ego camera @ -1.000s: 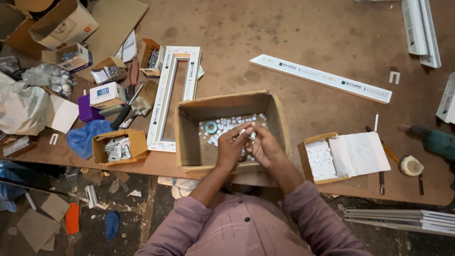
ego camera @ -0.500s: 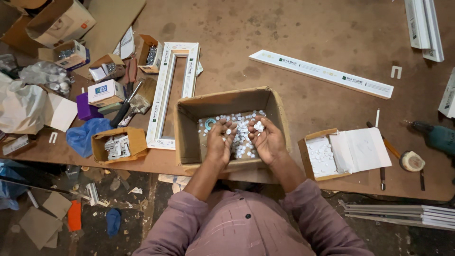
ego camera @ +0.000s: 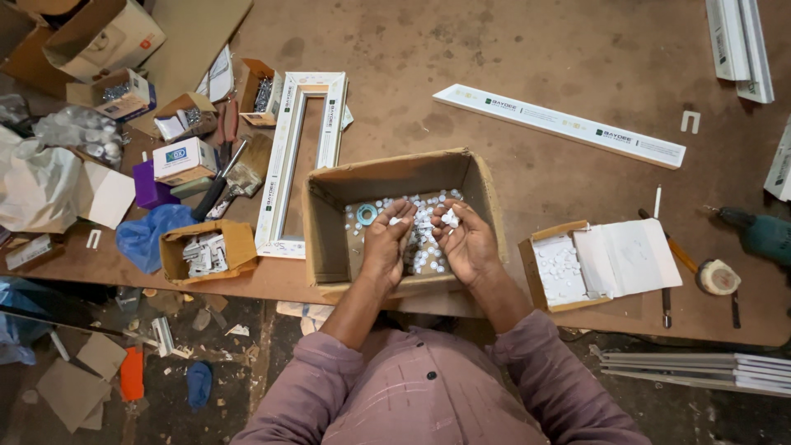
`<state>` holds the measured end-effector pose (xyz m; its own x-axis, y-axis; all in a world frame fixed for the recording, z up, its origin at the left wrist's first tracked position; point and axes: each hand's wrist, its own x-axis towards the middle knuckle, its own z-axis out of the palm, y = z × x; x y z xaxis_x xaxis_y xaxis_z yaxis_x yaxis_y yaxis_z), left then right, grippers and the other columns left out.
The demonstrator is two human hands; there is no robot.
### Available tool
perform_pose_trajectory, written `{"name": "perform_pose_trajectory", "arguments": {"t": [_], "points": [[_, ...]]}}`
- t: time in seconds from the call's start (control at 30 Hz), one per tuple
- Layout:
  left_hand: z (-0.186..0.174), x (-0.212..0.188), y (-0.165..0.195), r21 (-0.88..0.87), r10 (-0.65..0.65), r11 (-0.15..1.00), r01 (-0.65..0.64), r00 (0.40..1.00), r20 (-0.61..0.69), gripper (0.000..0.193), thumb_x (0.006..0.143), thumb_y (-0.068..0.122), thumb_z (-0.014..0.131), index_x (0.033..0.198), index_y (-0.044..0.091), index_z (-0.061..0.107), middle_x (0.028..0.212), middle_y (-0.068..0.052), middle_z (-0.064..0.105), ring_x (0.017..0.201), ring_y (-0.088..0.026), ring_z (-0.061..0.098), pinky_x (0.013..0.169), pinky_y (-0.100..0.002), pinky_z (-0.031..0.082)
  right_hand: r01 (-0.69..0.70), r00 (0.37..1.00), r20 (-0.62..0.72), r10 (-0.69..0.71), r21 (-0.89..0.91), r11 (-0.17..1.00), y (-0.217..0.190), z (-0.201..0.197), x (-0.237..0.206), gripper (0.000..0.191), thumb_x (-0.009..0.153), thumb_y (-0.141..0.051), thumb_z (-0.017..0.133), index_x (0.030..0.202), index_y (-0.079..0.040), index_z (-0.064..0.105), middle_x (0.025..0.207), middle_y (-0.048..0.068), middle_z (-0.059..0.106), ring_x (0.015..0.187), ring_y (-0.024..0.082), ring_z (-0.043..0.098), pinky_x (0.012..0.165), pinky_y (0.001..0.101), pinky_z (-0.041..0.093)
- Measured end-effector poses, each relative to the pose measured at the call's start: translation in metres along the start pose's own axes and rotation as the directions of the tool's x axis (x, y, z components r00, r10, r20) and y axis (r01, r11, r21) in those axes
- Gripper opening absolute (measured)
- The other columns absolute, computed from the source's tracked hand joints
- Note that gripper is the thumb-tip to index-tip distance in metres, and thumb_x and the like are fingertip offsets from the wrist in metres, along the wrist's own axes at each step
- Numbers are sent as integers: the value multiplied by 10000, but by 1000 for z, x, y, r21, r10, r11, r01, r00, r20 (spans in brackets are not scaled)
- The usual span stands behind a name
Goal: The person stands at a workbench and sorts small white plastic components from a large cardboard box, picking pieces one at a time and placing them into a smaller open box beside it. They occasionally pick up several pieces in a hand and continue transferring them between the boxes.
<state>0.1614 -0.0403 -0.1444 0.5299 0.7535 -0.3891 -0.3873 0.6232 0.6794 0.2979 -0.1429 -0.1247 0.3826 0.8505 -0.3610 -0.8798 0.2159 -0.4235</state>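
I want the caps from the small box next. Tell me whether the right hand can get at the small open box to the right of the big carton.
Probably yes. The right hand is inside the big carton, and the small open box sits just beyond its right wall, flap folded back, nothing lying between them.

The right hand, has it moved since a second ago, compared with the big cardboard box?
Yes. The right hand has drawn back toward the near wall of the big cardboard box, a little to the person's right, and now lies palm up holding small white pieces.
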Motion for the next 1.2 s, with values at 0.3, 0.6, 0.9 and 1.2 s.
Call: {"name": "perform_pose_trajectory", "arguments": {"t": [0.3, 0.6, 0.9, 1.2], "points": [[5, -11, 8, 180, -47, 982, 51, 999, -28, 385, 1062, 349, 585, 1243, 21, 672, 786, 33, 570, 597, -42, 492, 474, -180, 369, -9, 1000, -7, 9, -21, 1000, 0, 4, -3, 164, 1021, -160, 578, 1146, -59, 612, 994, 115, 675, 844, 200, 643, 722, 322, 547], [52, -31, 10, 564, 266, 741, -366, 930, 254, 418, 1077, 383, 543, 1170, 25, 736, 836, 27, 649, 685, -26, 523, 592, -199, 454, -80, 993, 83, 86, -76, 994, -3, 11, -3, 289, 1083, -278, 496, 1181, -45, 637, 986, 47, 661, 831, 138, 619, 728, 292, 533], [55, -35, 25, 492, 84, 852, -180, 974, 211, 430, 1086, 343, 458, 1236, 41, 725, 779, 50, 512, 634, -21, 464, 523, -181, 386, -89, 992, 82, 95, -72, 993, -1, 0, 2, 260, 1072, -299, 511, 1156, -77, 618, 952, 49, 657, 759, 133, 601, 622, 270, 491], [33, -46, 21, 298, 52, 953, -48, 999, -7, 305, 1041, 358, 554, 1158, 80, 596, 679, 51, 475, 540, -36, 386, 450, -206, 294, -66, 998, 11, 67, -43, 997, 2, -6, 8, 177, 1048, -232, 556, 1135, -83, 599, 937, 85, 662, 740, 163, 613, 586, 277, 498]]}}
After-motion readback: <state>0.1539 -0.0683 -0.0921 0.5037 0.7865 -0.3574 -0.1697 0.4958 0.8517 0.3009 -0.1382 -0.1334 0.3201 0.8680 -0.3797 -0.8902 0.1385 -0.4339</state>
